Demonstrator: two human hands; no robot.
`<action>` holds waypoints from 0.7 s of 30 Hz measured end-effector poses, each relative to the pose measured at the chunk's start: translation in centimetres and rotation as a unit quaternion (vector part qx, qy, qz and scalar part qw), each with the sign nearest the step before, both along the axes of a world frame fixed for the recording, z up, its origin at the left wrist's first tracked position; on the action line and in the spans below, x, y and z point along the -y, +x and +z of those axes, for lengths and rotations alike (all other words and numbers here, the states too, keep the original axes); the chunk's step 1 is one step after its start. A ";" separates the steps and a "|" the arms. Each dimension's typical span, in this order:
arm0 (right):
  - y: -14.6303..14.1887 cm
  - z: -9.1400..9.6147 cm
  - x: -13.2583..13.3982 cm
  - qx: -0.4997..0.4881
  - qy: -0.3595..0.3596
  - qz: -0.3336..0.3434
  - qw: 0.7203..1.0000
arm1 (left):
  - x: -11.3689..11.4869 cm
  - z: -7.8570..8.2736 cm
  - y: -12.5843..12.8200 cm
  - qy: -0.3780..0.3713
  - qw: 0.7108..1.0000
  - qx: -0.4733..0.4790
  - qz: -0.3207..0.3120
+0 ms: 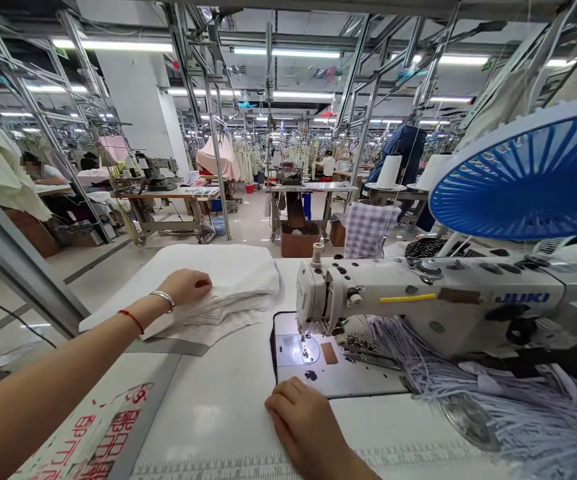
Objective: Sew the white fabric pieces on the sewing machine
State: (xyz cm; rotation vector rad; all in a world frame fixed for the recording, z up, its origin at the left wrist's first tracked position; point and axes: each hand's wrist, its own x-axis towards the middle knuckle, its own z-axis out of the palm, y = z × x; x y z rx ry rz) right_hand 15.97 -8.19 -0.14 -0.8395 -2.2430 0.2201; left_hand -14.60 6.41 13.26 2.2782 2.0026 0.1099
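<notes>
The left hand (pixel 186 287) lay open, its fingers (pixel 202 283) released and resting on a folded stack of soft white fabric (pixel 233 277). Just ahead of the right hand's (pixel 304 427) loosely curled, empty fingers (pixel 279 400) sat the steel needle plate (pixel 293 350) of a white Juki sewing machine (pixel 418 293) on the white bench (pixel 208 413).

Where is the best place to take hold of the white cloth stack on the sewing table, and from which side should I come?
Probably grip the loose, fanned front edge of the white cloth stack, coming from the near side, just past your left hand. The layers spread apart there, so fingers could likely slide under them. The far part looks thicker and smoother, with less edge to catch.
</notes>
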 end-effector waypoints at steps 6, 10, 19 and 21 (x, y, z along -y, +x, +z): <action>-3.3 2.7 -2.0 -0.057 -0.002 -0.032 0.998 | 2.5 0.3 0.1 0.000 0.996 0.074 -0.046; -8.5 5.4 -6.7 0.065 0.045 -0.118 0.990 | 8.2 -0.2 2.6 -0.041 0.986 0.112 -0.115; 1.9 2.5 1.4 0.152 0.192 -0.064 0.967 | 15.6 -4.5 3.5 -0.105 0.979 0.062 -0.163; 4.7 1.3 4.5 0.113 0.238 -0.049 0.963 | 15.5 -6.9 3.0 -0.023 0.982 0.014 -0.188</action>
